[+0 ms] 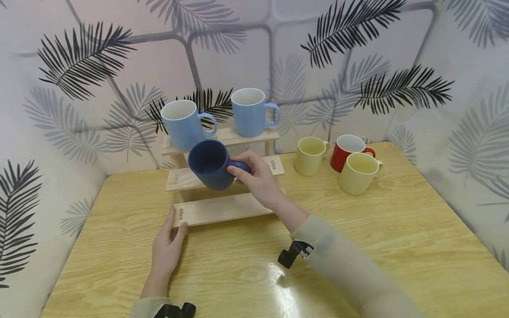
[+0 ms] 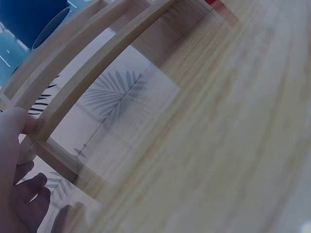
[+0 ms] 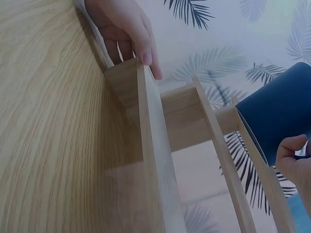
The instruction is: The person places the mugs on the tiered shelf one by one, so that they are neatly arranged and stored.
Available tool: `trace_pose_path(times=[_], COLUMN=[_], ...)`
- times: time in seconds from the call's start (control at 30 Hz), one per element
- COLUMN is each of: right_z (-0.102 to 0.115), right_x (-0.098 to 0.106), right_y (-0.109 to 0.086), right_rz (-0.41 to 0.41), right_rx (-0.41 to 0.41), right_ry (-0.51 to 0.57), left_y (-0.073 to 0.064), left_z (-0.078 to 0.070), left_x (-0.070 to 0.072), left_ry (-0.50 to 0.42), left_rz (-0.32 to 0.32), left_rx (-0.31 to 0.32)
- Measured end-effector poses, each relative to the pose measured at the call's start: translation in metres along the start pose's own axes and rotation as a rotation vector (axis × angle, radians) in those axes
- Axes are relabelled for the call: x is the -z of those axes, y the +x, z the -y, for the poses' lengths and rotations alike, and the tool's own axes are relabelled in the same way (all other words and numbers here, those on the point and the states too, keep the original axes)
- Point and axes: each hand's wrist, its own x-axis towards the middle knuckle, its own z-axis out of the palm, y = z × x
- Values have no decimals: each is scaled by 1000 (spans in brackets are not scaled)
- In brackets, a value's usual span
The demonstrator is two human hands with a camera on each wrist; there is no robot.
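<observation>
A dark blue mug (image 1: 214,172) hangs in front of the middle tier of a three-tier wooden stand (image 1: 222,210), tilted a little. My right hand (image 1: 260,179) pinches its handle between thumb and fingers. At the lowest tier's left end, my left hand (image 1: 166,247) grips the board, with the thumb at its front edge; the right wrist view also shows this left hand (image 3: 121,24) on the board end. On the top tier stand two light blue mugs, one at the left (image 1: 183,126) and one at the right (image 1: 249,114), handles to the right.
Right of the stand, a red mug (image 1: 339,155) with a white inside stands between two pale yellow mugs, one behind (image 1: 309,158) and one in front (image 1: 356,176). The wooden table (image 1: 238,269) meets a leaf-patterned wall (image 1: 246,53) behind the stand.
</observation>
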Motion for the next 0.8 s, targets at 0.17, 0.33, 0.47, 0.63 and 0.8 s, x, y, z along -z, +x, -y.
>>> trace_pose_path(times=[0.17, 0.33, 0.47, 0.63, 0.8], right_z=[-9, -17, -24, -29, -32], right_x=[-17, -32, -40, -47, -50], right_y=[10, 18, 24, 29, 32], right_rz=[-17, -35, -44, -44, -37], right_rx=[-21, -28, -31, -26, -28], right_ry=[83, 156, 179, 181, 136], left_y=[-2, -2, -1, -1, 0], left_z=[1, 0, 1, 2, 2], left_x=[0, 0, 0, 0, 1], left_ry=[-5, -14, -7, -7, -3], left_rz=[1, 6, 5, 5, 1], left_rx=[7, 17, 11, 10, 4])
